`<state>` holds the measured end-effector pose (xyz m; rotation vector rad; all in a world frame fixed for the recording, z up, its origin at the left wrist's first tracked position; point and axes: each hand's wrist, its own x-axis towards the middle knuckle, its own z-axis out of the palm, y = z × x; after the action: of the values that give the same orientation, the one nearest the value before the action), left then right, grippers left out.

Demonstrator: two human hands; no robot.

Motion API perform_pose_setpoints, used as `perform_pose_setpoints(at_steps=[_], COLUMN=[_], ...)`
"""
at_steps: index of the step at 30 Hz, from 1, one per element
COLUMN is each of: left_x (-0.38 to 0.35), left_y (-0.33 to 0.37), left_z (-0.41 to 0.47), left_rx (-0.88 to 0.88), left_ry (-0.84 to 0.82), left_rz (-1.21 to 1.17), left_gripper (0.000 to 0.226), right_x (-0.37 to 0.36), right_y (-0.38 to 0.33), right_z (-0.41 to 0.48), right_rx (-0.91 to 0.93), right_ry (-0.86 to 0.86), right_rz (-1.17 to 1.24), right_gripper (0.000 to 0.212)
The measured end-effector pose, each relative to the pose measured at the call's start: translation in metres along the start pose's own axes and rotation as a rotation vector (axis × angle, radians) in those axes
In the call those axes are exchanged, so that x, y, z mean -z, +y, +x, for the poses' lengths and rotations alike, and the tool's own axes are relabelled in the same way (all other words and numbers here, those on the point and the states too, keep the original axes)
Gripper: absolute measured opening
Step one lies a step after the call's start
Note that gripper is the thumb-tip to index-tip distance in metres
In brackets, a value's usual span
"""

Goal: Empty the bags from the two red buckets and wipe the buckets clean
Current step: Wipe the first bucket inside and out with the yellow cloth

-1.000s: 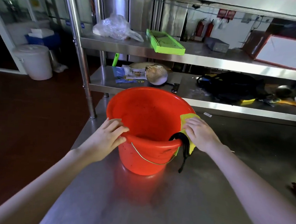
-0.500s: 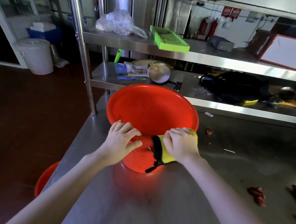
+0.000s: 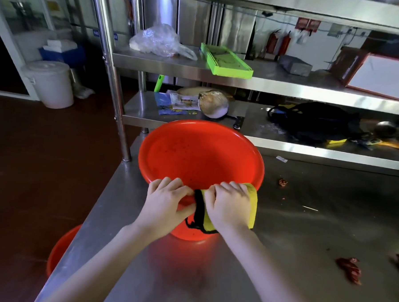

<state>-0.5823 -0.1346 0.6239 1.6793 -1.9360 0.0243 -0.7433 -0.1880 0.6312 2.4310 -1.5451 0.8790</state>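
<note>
Sliding leftward along the near rim, my right hand (image 3: 228, 205) now clamps the yellow cloth (image 3: 252, 204) beside my left hand (image 3: 165, 202), which grips the red bucket (image 3: 200, 160) on the counter (image 3: 305, 225); rim wiping appears underway.

Bucket (image 3: 200, 160) on table (image 3: 281, 247), toward left edge. Left hand (image 3: 165, 202) and right hand (image 3: 228, 205) side by side, gripping near rim. Cloth (image 3: 252, 206) under right hand, draped over rim. Second bucket (image 3: 59, 252) on floor, left of table. Shelf rack (image 3: 289, 86) behind table. Scraps (image 3: 349, 269) on table, right of bucket.
</note>
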Motion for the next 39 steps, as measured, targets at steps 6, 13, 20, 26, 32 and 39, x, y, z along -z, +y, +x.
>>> perform_pose_setpoints(at_steps=[6, 13, 20, 26, 32, 39], left_x=[0.032, 0.015, 0.003, -0.003, -0.001, -0.001], left_y=[-0.052, -0.047, -0.024, -0.019, -0.018, -0.007], left_z=[0.008, -0.001, 0.004, 0.003, 0.001, 0.005], left_rx=[-0.11, -0.127, -0.07, -0.004, 0.006, 0.012], left_ry=[-0.102, -0.107, -0.062, -0.027, -0.033, -0.033], left_rz=[0.079, 0.138, 0.137, 0.031, -0.023, 0.043], left_gripper=[0.064, 0.046, 0.052, 0.056, 0.058, 0.056], right_x=[0.016, 0.01, -0.005, 0.006, 0.017, 0.001], right_y=[0.077, 0.129, 0.021, 0.052, 0.12, 0.024], right_z=[0.028, 0.057, -0.002, 0.011, 0.059, -0.001], right_rx=[0.205, 0.124, -0.044, 0.236, 0.153, -0.028], right_ry=[-0.201, -0.283, 0.151, 0.029, -0.361, 0.057], right_rz=[0.094, 0.052, 0.007, 0.025, 0.031, 0.017], right_gripper=[0.037, 0.035, 0.034, 0.036, 0.034, 0.035])
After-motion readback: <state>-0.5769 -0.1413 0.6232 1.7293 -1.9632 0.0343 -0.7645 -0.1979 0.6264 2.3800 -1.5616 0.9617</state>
